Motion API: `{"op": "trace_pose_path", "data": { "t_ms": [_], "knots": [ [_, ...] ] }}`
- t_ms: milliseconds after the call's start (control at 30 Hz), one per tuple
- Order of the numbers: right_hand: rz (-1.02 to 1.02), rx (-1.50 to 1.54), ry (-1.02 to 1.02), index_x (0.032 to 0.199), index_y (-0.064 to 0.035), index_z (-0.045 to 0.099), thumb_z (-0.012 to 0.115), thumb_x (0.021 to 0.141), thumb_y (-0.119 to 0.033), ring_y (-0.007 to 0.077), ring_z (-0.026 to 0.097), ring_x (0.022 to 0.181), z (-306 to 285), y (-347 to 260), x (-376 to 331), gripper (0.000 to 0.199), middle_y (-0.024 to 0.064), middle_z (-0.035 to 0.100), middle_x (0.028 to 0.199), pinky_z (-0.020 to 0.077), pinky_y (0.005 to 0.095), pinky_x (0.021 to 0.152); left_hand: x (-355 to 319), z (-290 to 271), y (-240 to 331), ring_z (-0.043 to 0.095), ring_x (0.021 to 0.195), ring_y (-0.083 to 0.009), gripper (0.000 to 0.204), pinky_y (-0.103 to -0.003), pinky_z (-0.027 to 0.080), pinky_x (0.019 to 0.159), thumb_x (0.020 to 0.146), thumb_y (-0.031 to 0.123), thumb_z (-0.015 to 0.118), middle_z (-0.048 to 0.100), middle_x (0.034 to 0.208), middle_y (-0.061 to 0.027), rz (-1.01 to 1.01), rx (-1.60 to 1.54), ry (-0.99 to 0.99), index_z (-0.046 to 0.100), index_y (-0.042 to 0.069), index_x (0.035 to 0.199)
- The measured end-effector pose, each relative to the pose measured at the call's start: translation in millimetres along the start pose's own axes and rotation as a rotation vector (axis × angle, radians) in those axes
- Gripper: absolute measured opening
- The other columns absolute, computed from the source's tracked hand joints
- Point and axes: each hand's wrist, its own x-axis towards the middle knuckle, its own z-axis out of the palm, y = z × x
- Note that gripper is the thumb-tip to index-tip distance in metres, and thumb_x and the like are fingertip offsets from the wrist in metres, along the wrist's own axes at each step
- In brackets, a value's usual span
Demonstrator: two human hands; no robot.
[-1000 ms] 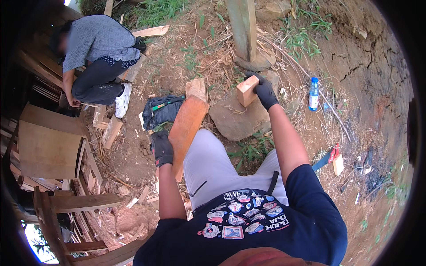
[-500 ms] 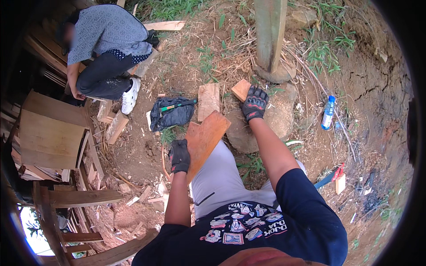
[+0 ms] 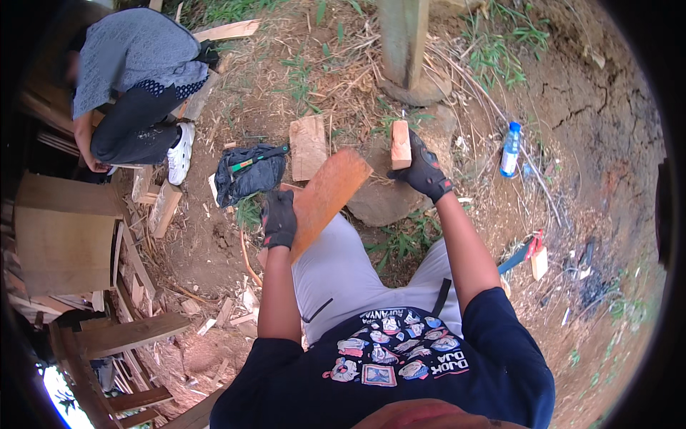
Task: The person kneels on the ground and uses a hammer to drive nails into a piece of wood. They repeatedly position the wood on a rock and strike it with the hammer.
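My left glove (image 3: 279, 219): cloth, dull.
My right glove (image 3: 427, 176): cloth, just as dull.
Orange board (image 3: 331, 194): wood, flat and mostly smooth.
Little block (image 3: 401, 146): wood, smooth and dull.
Bag (image 3: 250, 186): thin plastic, all crinkly, a bit shiny.
Bottle (image 3: 510, 151): see-through plastic, smooth and shiny.
Big rock (image 3: 386, 204): stone, rough and dull.
My pants (image 3: 337, 261): soft-looking cloth.

There are two gloved hands (image 3: 279, 218) (image 3: 424, 168), one orange board (image 3: 330, 200), one held wooden block (image 3: 401, 145), one bottle (image 3: 509, 149), one black bag (image 3: 251, 183), one post (image 3: 404, 43), one co-worker (image 3: 139, 53).
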Motion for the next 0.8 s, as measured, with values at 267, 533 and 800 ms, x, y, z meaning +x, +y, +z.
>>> {"op": "trace_pose_path", "data": {
  "t_ms": [267, 533, 800],
  "knots": [
    [-0.056, -0.025, -0.232, 0.168, -0.0158, 0.043, 0.099, 0.067, -0.036, 0.0450, 0.065, 0.136, -18.5, 12.4, 8.9, 0.118, 0.0226, 0.066, 0.152, 0.0528, 0.0507, 0.116, 76.7, -1.3, 103.1, 0.069, 0.117, -0.0530, 0.045, -0.061, 0.053, 0.097, 0.107, 0.043, 0.058, 0.073, 0.123, -0.0321, 0.319, 0.199, -0.033, 0.068, 0.002, 0.120],
    [-0.034, -0.011, -0.240, 0.171, -0.0159, 0.039, 0.098, 0.069, -0.033, 0.0429, 0.061, 0.143, -26.5, 3.4, 2.4, 0.119, 0.0205, 0.061, 0.159, 0.0499, 0.0486, 0.120, 87.7, -2.2, 133.4, 0.069, 0.118, -0.0533, 0.045, -0.058, 0.055, 0.099, 0.105, 0.041, 0.059, 0.073, 0.119, -0.0334, 0.399, 0.336, -0.074, 0.070, -0.002, 0.114],
    [-0.018, 0.052, -0.242, 0.172, -0.0144, 0.037, 0.098, 0.071, -0.032, 0.0425, 0.060, 0.144, -23.0, 13.4, 3.1, 0.119, 0.0204, 0.059, 0.162, 0.0489, 0.0488, 0.121, 93.5, -0.8, 136.7, 0.069, 0.120, -0.0531, 0.047, -0.060, 0.054, 0.100, 0.106, 0.047, 0.059, 0.073, 0.124, -0.0326, 0.322, 0.371, -0.088, 0.066, 0.004, 0.125]
  ]
}}
